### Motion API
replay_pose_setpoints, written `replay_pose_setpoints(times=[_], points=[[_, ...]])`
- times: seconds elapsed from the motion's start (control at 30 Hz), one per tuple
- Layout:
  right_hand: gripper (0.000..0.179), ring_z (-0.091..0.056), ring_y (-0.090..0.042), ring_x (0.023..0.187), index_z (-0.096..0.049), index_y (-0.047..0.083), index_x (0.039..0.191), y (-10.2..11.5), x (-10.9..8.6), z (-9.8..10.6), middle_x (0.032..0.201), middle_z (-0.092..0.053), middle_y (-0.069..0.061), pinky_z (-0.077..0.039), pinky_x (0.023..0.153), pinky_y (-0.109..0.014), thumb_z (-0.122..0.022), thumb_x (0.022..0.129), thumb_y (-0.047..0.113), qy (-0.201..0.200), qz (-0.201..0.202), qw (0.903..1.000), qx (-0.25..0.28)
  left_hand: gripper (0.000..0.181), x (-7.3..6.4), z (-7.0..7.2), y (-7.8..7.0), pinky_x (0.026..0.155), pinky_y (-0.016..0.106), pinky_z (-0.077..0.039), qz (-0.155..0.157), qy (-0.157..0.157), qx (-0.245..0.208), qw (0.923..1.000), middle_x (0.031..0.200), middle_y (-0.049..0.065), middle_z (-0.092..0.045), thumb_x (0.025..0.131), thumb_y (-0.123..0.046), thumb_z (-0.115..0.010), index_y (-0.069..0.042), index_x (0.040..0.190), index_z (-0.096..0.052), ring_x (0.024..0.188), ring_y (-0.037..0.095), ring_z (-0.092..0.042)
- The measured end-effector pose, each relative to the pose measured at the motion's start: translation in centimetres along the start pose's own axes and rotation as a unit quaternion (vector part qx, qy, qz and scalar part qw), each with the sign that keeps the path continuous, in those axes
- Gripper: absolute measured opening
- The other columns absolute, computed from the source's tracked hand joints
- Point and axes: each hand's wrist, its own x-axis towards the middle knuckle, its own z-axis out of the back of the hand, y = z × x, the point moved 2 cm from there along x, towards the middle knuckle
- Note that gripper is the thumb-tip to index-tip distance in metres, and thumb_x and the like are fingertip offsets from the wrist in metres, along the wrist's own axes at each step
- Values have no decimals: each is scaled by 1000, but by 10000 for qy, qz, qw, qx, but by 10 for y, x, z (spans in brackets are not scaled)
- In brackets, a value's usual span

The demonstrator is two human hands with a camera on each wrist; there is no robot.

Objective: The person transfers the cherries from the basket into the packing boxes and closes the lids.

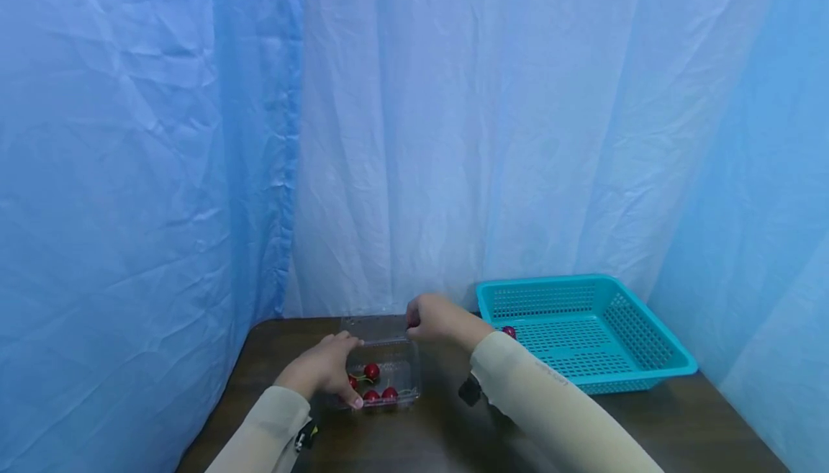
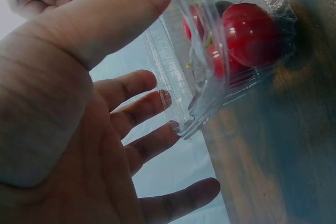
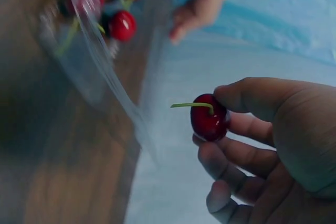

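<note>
Your right hand (image 1: 437,318) pinches one cherry (image 3: 209,121), round, shiny and dark red (with a green stem), near the open lid (image 1: 376,329) of one clear box (image 1: 404,368). Your left hand (image 1: 324,366), fingers spread apart, touches that box; four more cherries (image 1: 372,371) show inside. Farther right, one blue-green basket (image 1: 637,325) shows one cherry.

Facing you, pale blue curtain (image 1: 486,134) fills upper middle of head view, hanging in vertical folds. On your left, deeper blue curtain (image 1: 129,170), wrinkled, runs down left side of frame. Brighter blue curtain (image 1: 771,206) lines right edge. Below, you see dark brown wooden table (image 1: 408,451) across bottom of frame.
</note>
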Motion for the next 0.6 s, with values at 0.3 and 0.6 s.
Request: replay_pose_setpoints(times=[0.3,0.6], points=[[3,-70,-4,78,-85,18,105,27,7,-43,92,-78,8,-66,78,-24,-85,105,21,318,219,9992,-133,111,1,2,-1,111,75,-58,62,34,11,10000,160,14,-60,65,-35,-113,-20,161,-62,148,44,-58],[6,-67,-2,75,-86,20,105,35,16,-80,92,-78,9,-63,74,-20,-87,101,16,384,596,9955,-630,112,3,1,2,112,75,-57,-2,15,29,10000,159,14,-61,65,-36,-113,-20,162,-61,146,42,-59]])
